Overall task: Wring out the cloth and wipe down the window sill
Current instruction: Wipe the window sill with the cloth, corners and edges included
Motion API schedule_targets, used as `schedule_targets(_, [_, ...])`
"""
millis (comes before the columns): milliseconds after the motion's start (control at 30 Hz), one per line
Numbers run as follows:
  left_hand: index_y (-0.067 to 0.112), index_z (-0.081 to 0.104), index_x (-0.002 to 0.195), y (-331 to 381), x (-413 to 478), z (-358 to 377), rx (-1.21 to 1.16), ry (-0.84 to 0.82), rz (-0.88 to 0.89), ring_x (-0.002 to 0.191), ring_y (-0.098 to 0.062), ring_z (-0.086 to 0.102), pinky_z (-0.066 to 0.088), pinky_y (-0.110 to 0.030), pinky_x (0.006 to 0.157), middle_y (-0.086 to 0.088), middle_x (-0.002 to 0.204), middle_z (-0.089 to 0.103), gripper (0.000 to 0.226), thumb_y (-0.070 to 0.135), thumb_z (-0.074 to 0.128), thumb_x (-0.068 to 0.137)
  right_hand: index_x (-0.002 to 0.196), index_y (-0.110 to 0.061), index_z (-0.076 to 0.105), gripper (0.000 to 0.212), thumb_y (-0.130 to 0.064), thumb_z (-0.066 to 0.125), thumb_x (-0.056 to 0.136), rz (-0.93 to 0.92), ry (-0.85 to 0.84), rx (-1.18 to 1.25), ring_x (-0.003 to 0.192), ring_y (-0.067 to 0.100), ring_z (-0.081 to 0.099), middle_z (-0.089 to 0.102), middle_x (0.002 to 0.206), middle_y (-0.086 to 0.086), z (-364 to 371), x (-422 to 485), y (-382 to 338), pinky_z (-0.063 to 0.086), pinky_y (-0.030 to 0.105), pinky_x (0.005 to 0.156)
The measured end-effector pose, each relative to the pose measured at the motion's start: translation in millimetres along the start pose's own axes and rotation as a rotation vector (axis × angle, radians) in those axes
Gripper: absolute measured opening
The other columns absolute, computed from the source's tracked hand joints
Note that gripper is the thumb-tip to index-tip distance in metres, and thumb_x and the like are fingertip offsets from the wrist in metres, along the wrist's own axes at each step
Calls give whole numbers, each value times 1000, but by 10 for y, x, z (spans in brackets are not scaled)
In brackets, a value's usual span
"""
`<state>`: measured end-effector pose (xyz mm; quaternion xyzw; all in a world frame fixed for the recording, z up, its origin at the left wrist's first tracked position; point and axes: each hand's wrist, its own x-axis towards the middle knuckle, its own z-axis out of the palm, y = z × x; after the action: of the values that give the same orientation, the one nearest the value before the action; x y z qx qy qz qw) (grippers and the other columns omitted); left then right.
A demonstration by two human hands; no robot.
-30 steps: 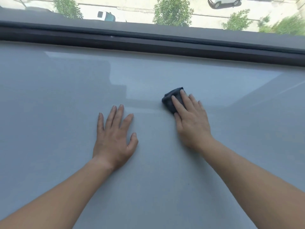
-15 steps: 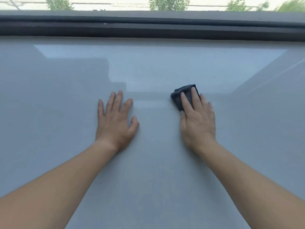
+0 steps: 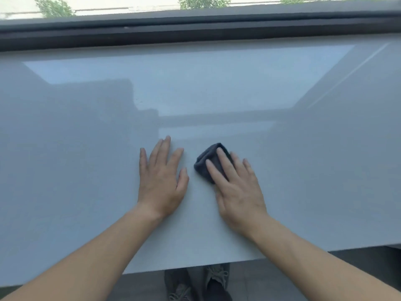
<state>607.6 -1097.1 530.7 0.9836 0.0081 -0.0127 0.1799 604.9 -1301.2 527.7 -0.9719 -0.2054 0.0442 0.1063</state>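
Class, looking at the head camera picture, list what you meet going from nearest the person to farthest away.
From near to far: shoes → front edge of the window sill → left hand and right hand, side by side → window frame → trees.

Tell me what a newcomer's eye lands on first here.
Two bare hands at the middle of the pale grey window sill: the right hand presses flat on a small dark cloth, the left hand lies flat beside it, touching only the sill. Along the far edge runs the dark window frame.
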Motion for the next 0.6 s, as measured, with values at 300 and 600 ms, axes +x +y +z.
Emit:
schedule_targets(300, [23, 27, 154, -35, -93, 78, 92, -100, 9, 153, -17, -4, -11, -49, 121, -4, 167, 5, 70, 54, 15, 92, 154, -29, 26, 60, -28, 38, 96, 301, 29, 43, 151, 31, 14, 11, 166, 0, -44, -366, 91, 13, 50, 122])
schedule_targets(600, [25, 16, 156, -16, -108, 59, 149, -128, 5, 152, -16, -12, -14, -48, 120, -3, 167, -3, 69, 52, 14, 93, 153, -29, 30, 58, -29, 43, 96, 142, -6, -21, 151, 29, 18, 16, 165, 0, 15, -1081, -8, 16, 51, 120])
